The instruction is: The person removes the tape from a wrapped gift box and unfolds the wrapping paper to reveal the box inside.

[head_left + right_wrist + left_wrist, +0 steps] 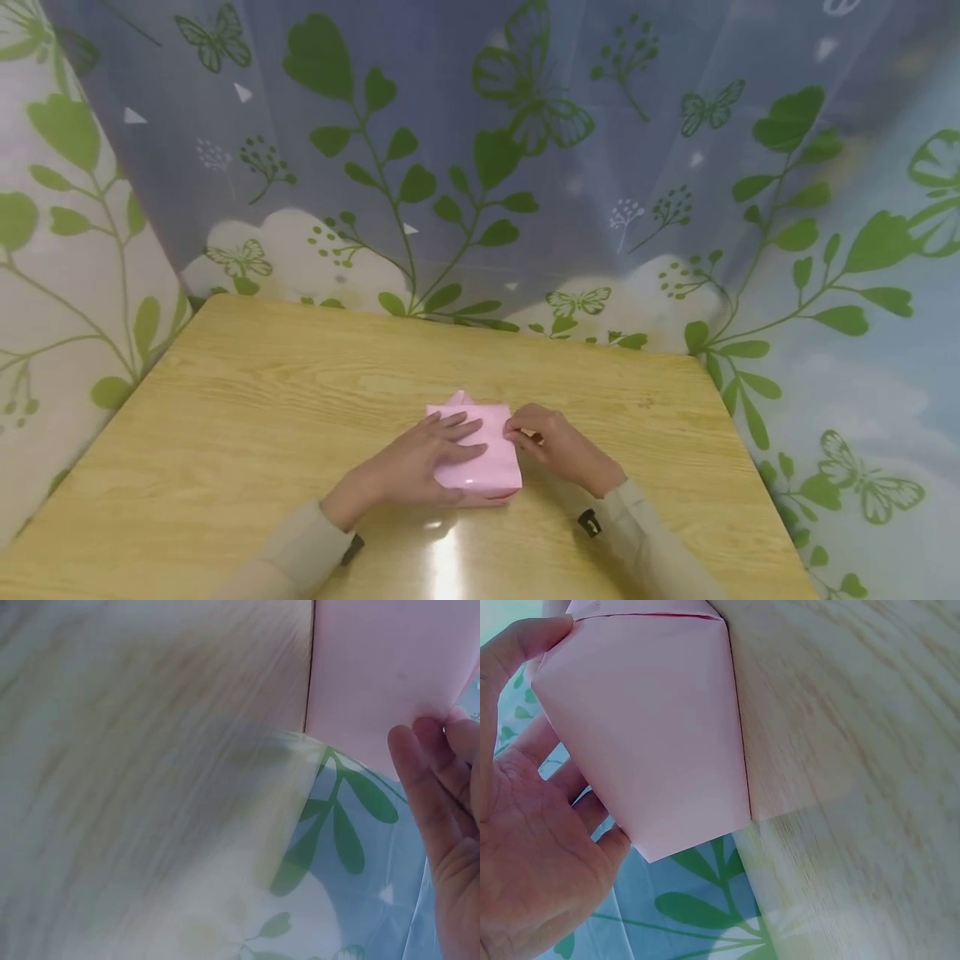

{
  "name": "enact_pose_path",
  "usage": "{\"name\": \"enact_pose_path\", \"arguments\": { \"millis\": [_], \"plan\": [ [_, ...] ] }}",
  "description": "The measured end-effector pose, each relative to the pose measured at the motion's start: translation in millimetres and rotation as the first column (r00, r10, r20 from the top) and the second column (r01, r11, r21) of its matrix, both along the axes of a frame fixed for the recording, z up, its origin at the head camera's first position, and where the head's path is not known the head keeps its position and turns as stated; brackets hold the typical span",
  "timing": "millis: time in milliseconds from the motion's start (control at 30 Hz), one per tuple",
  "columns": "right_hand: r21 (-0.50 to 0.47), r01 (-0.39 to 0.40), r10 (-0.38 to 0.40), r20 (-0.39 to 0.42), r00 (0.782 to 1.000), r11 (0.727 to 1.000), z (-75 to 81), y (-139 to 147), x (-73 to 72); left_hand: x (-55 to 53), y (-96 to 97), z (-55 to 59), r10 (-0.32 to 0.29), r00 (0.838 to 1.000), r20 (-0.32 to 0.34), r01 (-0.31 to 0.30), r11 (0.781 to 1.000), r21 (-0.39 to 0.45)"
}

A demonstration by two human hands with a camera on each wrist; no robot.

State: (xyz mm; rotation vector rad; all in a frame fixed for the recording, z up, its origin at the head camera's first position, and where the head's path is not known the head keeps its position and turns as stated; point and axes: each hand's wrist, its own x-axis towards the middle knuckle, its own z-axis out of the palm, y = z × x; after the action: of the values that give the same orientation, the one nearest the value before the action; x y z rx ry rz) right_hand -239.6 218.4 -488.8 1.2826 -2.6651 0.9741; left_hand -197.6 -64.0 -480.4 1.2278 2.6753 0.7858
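Observation:
A box wrapped in pink paper (491, 454) sits on the wooden table between both hands. At its far end a pointed paper flap (461, 398) sticks up, and a folded seam crosses the near end. My left hand (427, 458) rests on top with its fingers spread and fairly straight, the thumb at the near end; the left wrist view shows the smooth paper side (649, 727) below that thumb. At the right edge of the box, my right hand (558, 442) pinches the paper between thumb and fingertips. In the right wrist view its fingers (424, 787) touch the pink side.
The wooden table (300, 375) extends around the box on all sides. Behind it and to both sides hang curtains (442, 108) printed with green leaves and butterflies. A bright light reflection lies on the tabletop just in front of the box.

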Motion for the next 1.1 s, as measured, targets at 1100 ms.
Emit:
{"name": "enact_pose_path", "arguments": {
  "millis": [1100],
  "plan": [
    [-0.164,0.073,-0.078,-0.028,0.997,0.984,-13.6,-2.1,9.4,-1.2,0.7,-4.1,0.001,1.000,0.021,-0.001,1.000,0.020]
  ]
}}
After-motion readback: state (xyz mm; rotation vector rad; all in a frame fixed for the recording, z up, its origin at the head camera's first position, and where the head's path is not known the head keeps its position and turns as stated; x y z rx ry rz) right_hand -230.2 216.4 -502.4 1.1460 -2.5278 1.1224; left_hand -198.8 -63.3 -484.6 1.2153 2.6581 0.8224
